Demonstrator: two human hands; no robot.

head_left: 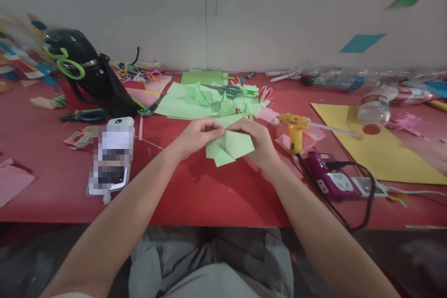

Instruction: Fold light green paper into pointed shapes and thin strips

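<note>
Between my two hands is a light green folded paper (pixel 230 145), creased, with its flaps standing apart, just above the red table (pixel 209 195). My left hand (pixel 200 136) pinches its upper left edge between thumb and fingers. From the other side my right hand (pixel 254 137) grips the upper right part, its fingers partly behind the paper. Just beyond my hands are several folded green paper pieces (pixel 226 104) on flat green sheets (pixel 174 102). Dark-handled scissors (pixel 230 89) lie across those sheets.
A yellow glue gun (pixel 295 131) with its cord and a purple power adapter (pixel 331 179) stand to the right, near a yellow sheet (pixel 394 153) and plastic bottles (pixel 373 111). To the left are a phone (pixel 111 158), a black flask (pixel 91 70) and pliers (pixel 85 115).
</note>
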